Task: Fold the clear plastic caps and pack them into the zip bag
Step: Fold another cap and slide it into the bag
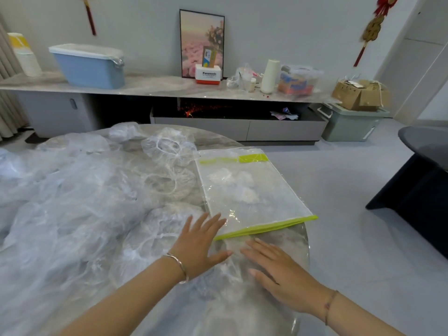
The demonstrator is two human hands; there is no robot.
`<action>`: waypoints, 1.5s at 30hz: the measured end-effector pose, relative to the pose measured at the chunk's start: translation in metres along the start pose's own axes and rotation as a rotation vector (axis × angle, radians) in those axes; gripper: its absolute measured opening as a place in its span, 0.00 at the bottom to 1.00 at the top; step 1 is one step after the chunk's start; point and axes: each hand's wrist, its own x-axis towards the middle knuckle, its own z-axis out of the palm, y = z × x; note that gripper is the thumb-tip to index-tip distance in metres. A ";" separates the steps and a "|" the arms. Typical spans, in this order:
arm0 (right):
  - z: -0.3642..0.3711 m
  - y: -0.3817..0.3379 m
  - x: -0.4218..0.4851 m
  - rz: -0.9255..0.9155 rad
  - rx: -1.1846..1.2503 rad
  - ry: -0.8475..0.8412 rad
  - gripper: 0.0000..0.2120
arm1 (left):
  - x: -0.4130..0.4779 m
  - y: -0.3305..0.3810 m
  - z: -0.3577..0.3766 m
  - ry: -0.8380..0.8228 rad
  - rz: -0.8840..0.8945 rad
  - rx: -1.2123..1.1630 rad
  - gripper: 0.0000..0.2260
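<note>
- Lying flat at lower centre, the clear cap (234, 264) sits just below the zip bag (252, 190).
- Left hand (201, 241) and right hand (278, 270) press it, fingers straight, slightly spread.
- Springy film may unfold once released, spoiling the fold.

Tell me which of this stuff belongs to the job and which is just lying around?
Part of the job:
- zip bag, with folded caps inside
- heap of clear caps
- one cap pressed flat under the left hand and right hand

Just lying about:
- blue tub
- framed picture
- white flask
- cardboard box
</note>
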 end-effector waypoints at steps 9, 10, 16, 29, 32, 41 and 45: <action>0.025 -0.087 0.023 -0.100 -0.045 -0.010 0.30 | -0.146 -0.043 0.038 -0.109 -0.229 0.146 0.36; 0.027 -0.095 0.024 -0.116 -0.044 0.001 0.32 | -0.153 -0.044 0.038 -0.081 -0.193 0.161 0.35; 0.044 -0.127 0.033 -0.193 -0.118 0.228 0.27 | -0.169 -0.034 0.004 0.054 -0.017 0.014 0.19; 0.027 -0.153 0.030 -0.263 0.242 0.701 0.09 | -0.176 -0.066 -0.022 0.401 -0.253 -0.145 0.10; 0.020 -0.158 0.009 -0.276 0.280 0.675 0.10 | -0.184 -0.061 -0.044 0.499 -0.163 -0.192 0.04; 0.051 -0.139 -0.014 -0.152 0.224 0.299 0.08 | -0.241 -0.028 -0.039 0.164 0.005 -0.419 0.10; 0.049 -0.146 -0.017 -0.047 0.543 0.184 0.04 | -0.256 -0.035 -0.030 0.133 -0.201 -0.491 0.11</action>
